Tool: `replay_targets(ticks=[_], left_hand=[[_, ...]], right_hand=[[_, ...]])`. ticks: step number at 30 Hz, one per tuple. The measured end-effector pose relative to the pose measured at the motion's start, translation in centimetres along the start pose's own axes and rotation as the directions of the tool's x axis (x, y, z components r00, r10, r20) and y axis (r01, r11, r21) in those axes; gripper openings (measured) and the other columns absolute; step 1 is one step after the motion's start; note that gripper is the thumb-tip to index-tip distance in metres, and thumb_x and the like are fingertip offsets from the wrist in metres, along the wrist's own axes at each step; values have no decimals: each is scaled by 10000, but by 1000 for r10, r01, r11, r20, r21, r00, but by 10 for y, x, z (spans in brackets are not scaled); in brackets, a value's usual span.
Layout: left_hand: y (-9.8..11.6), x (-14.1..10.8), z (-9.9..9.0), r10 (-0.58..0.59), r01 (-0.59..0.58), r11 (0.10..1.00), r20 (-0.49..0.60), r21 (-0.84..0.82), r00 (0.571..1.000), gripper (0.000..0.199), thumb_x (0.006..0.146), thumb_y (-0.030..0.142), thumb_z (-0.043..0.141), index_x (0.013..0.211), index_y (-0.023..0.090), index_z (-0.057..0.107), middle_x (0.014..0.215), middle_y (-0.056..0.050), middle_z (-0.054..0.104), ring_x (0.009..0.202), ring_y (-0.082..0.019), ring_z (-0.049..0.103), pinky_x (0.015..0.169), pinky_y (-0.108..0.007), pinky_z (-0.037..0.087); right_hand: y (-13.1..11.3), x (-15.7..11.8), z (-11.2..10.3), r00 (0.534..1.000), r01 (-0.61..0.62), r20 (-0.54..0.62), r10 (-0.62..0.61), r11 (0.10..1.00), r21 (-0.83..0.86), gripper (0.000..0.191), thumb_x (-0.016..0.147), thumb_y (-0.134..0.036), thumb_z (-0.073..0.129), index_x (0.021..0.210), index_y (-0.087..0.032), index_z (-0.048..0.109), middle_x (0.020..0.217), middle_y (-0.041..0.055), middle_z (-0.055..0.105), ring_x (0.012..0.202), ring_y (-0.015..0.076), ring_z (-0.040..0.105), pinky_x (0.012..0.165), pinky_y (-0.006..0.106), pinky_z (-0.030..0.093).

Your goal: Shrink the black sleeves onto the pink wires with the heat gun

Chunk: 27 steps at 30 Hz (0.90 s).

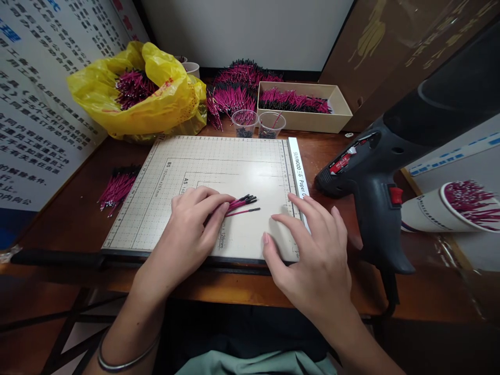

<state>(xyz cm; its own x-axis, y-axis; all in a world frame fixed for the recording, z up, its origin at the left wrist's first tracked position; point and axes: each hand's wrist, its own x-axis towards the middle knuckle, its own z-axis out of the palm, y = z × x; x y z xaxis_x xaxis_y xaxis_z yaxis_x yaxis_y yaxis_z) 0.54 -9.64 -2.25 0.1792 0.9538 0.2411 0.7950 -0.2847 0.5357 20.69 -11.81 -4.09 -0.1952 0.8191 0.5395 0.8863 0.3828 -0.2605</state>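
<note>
My left hand [197, 219] is closed round a small bundle of magenta wires [238, 203] with black ends, low over the middle of the cream paper cutter board [156, 182]. The black ends point right, out past the thumb and fingers. One wire [249, 210] lies a little apart from the bundle, nearer the board's front. To the right, my right hand [308, 239] is held open above the board's right edge, fingers spread, with nothing between them.
A yellow bag [175, 104] of wires stands at the back left. Behind the board are two clear cups [245, 122], wire piles [234, 94] and a cardboard box [312, 121]. A heat gun [371, 208] and a paper cup [424, 212] are right; more wires [119, 187] lie left.
</note>
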Motion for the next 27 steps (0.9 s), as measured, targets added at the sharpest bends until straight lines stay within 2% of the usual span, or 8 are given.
replay_targets(ticks=[5,11,16,22,25,27], left_hand=[[1,2,-4,30,-28,999,59,-33,998,169,994,321,588,1076,240,712,1071,-30,712,1005,-227,626,886,-391,419],[-1,0,-9,99,-80,989,152,-124,983,164,1023,294,547,1021,271,709,994,27,771,920,-192,659,890,-386,398],[-2,0,-9,62,-46,988,104,-148,993,167,1023,290,547,1089,262,698,1029,14,766,953,-181,667,919,-367,424],[2,-1,-7,54,-42,991,99,-128,994,199,1021,320,527,1087,229,692,1075,-21,749,1007,-205,644,915,-377,428],[5,3,-4,50,-47,998,62,-48,997,234,1034,347,492,1088,234,689,1103,-26,738,1044,-228,627,921,-403,404],[7,8,-2,50,-50,999,36,-11,998,249,1042,335,462,1070,228,685,1093,-28,738,1031,-229,628,915,-410,406]], right_hand=[[0,0,0,1000,-4,-2,4,1000,8,164,909,-296,595,1016,-197,667,1315,144,685,1254,371,620,1109,666,398],[1,0,0,1000,2,-19,-2,1000,8,166,905,-300,604,1026,-202,661,1310,139,689,1253,356,621,1124,629,396],[0,-1,0,1000,16,-24,-16,1000,9,162,897,-288,617,1028,-200,655,1315,146,688,1250,359,624,1118,624,405],[3,2,2,999,14,-39,-14,1000,-2,146,909,-276,639,1040,-210,646,1304,140,696,1239,350,636,1114,621,417],[3,1,-6,991,49,-125,-39,996,78,170,875,-224,692,1032,-199,629,1193,142,739,1187,334,662,1086,599,456],[-6,-6,-13,972,117,-227,-65,967,227,141,850,-152,696,952,-206,616,988,91,766,1012,251,712,978,464,548]])
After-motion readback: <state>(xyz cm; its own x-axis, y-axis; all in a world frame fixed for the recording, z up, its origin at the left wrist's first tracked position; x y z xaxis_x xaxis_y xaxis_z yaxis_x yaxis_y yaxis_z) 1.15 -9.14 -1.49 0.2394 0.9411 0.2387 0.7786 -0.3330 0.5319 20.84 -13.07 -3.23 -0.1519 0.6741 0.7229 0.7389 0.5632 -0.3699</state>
